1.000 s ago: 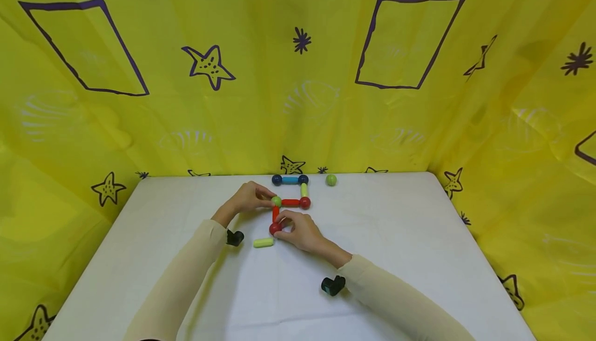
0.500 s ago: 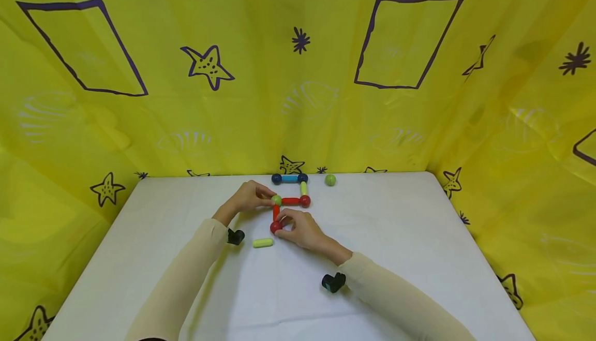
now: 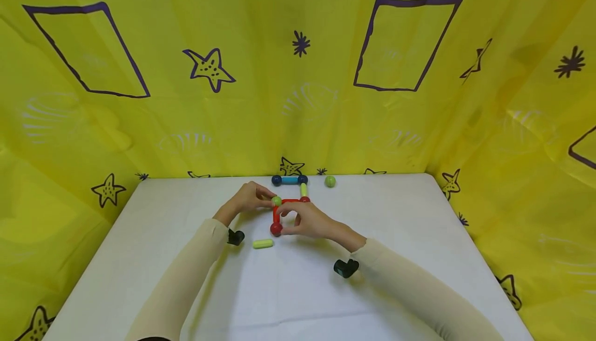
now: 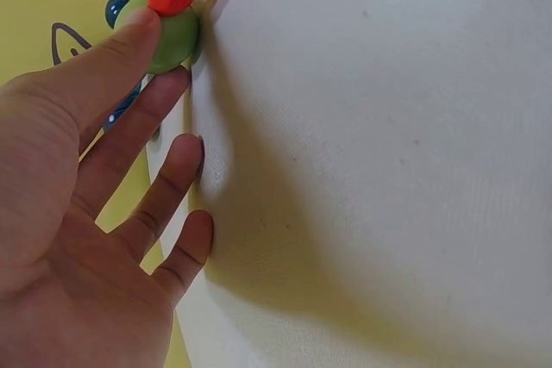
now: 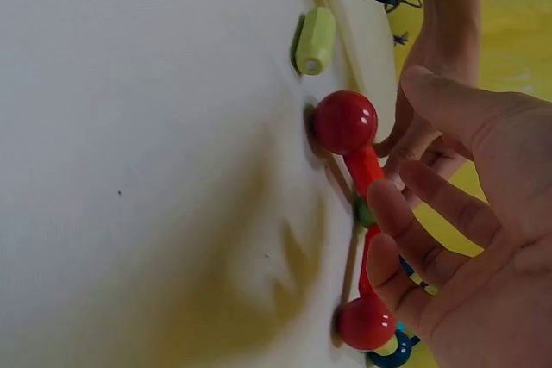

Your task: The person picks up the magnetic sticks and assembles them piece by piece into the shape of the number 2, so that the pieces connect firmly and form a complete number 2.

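Note:
My left hand [image 3: 249, 197] pinches a green ball [image 4: 175, 40] between thumb and index finger, its other fingers spread. That ball joins two red sticks at a corner; one red stick [image 3: 277, 215] runs toward me to a red ball [image 5: 345, 122]. My right hand [image 3: 311, 220] is just right of this ball, thumb and fingers apart, holding nothing. In the head view it partly covers the other red stick and the second red ball [image 5: 367, 323]. From there a yellow-green stick [image 3: 304, 190] leads back to two dark blue balls [image 3: 277, 180] linked by a blue stick [image 3: 289, 180].
A loose yellow-green stick [image 3: 263, 243] lies in front of the chain. At the back right sits a loose green ball [image 3: 330, 181]. A white cloth [image 3: 396, 217] covers the table, with yellow patterned curtain [image 3: 261, 123] behind and at both sides.
My right hand has let go of the near red ball and shifted slightly right and back, its fingers parted. The left hand keeps its pinch on the green ball.

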Available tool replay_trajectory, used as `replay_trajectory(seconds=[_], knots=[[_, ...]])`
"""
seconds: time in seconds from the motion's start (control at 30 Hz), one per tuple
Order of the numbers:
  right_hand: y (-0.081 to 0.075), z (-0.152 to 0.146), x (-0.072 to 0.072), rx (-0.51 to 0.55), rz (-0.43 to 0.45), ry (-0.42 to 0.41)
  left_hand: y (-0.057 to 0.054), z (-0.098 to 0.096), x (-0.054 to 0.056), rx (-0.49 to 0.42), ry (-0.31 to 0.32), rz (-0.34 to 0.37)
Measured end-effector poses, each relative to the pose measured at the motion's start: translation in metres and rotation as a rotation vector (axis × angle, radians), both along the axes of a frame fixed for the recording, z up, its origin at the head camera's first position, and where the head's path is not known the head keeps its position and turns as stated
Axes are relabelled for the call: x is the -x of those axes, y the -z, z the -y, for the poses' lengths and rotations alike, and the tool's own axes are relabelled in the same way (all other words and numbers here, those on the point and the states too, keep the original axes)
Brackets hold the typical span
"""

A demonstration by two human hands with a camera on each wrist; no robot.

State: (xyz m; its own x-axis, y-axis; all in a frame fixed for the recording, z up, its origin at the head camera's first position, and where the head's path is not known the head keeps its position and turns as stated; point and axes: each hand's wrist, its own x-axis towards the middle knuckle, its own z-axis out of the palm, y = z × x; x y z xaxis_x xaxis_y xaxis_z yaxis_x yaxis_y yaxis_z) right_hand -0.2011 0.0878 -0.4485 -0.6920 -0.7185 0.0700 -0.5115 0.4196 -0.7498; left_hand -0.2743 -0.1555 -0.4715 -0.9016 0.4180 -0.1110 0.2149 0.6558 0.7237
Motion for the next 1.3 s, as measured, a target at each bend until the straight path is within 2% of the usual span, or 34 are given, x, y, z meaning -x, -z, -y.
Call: replay_trajectory(seconds=[0.13,0.33,0.63,0.83,1.07,1.3], knots=[[-0.007,-0.003,0.0,0.028,-0.008,-0.039,-0.001,0.0,0.0,-0.002,0.0,-0.001],[-0.006,-0.004,0.0,0.034,0.021,-0.072,-0.001,-0.001,0.0,-0.005,-0.005,0.019],[-0.005,-0.001,-0.001,-0.006,0.011,-0.079,0.0,0.0,0.002,0.0,0.007,0.015],[-0.007,0.002,-0.002,0.006,-0.006,-0.101,-0.002,0.0,0.0,-0.008,0.011,0.021],[-0.011,0.012,-0.005,-0.02,0.003,-0.134,-0.002,0.0,0.0,-0.012,0.013,0.014],[-0.005,0.027,-0.007,-0.058,0.01,-0.183,-0.002,0.0,0.001,-0.018,0.015,0.017]])
